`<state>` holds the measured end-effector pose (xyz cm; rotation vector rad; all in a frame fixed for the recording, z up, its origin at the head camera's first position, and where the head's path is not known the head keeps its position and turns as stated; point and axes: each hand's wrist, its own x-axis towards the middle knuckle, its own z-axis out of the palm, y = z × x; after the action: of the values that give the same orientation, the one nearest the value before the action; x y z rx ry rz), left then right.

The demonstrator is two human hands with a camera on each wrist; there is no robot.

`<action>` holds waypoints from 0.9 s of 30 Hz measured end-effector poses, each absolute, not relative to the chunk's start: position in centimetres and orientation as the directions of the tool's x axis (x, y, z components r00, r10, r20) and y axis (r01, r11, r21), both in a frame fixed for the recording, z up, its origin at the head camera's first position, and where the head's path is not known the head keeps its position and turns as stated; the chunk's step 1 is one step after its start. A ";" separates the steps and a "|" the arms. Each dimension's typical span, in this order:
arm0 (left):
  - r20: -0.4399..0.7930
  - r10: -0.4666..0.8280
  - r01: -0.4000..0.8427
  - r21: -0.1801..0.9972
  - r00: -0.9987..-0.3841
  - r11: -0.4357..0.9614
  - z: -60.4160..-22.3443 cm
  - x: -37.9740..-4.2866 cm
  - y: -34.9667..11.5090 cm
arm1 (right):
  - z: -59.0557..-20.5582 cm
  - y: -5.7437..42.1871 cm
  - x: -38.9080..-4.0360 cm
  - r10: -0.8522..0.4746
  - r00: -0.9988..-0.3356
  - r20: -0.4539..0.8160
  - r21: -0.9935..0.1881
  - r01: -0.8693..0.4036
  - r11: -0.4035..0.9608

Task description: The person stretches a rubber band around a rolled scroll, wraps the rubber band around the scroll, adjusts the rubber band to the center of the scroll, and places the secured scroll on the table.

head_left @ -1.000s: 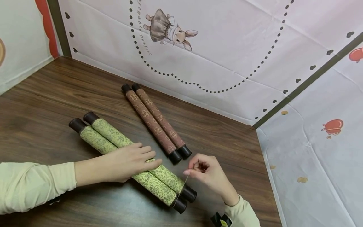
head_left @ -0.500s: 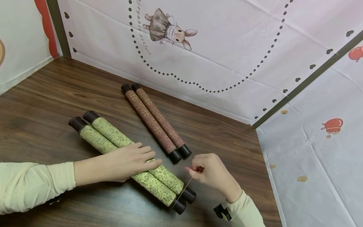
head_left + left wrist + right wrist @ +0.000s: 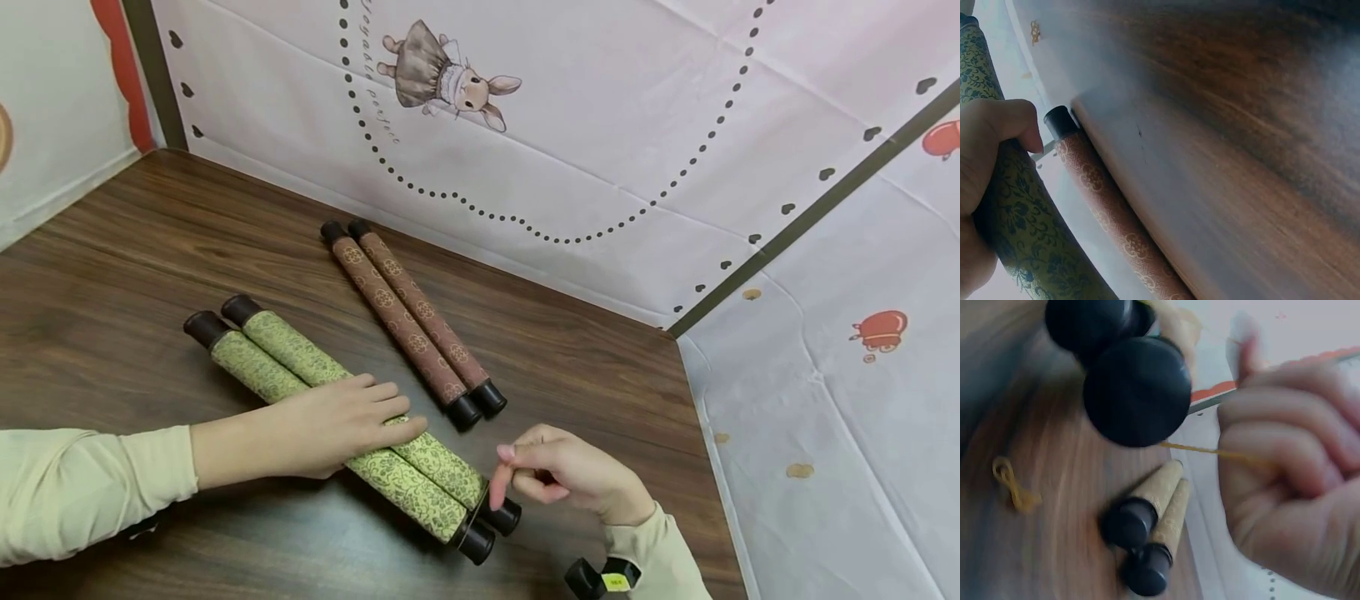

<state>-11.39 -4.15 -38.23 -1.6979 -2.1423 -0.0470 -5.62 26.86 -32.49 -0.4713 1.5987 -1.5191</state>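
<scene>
Two green floral scroll rolls (image 3: 408,492) with dark end knobs lie side by side, slanting across the table. My left hand (image 3: 337,427) lies over their middle and grips them, its fingers bent across the far roll; in the left wrist view, the curled digits hug the green roll (image 3: 1029,212). Just past the near-right knobs is my right hand (image 3: 570,475), one finger pointing down beside the cord (image 3: 474,515) around the roll ends. From the right wrist, that yellow cord (image 3: 1197,449) runs taut from beneath a knob (image 3: 1138,390) into curled fingers (image 3: 1279,450).
Behind the green rolls, two brown patterned rolls (image 3: 416,346) with black knobs lie close together. A small loop of yellow cord (image 3: 1013,487) shows over the tabletop in the right wrist view. Printed fabric walls (image 3: 600,108) border the wooden table (image 3: 202,217).
My right hand pulled the cord up to the right, then shifted lower and rightward, one finger now stretching down toward the knobs. The left hand and the rolls stay nearly still.
</scene>
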 end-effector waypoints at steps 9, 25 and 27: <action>0.334 0.919 0.940 -0.190 -0.212 0.285 -37.6 -11.4 -4.3 | -33.7 25.5 -4.4 -0.828 -0.536 0.164 -0.923 0.213 -0.321; 0.335 0.845 0.867 -0.131 -0.418 0.481 -37.4 -11.5 -4.4 | -32.8 22.1 -2.1 -0.581 -0.717 0.384 -0.657 -0.655 0.374; 0.341 0.833 0.864 -0.103 -0.435 0.493 -37.5 -11.2 -4.2 | -32.8 21.5 -2.3 -0.566 -0.676 0.472 -0.691 -0.682 0.239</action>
<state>-11.22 -4.23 -37.45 -1.4203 -2.3960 -0.1236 -2.35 21.54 -32.78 -1.3013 2.5665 -1.5418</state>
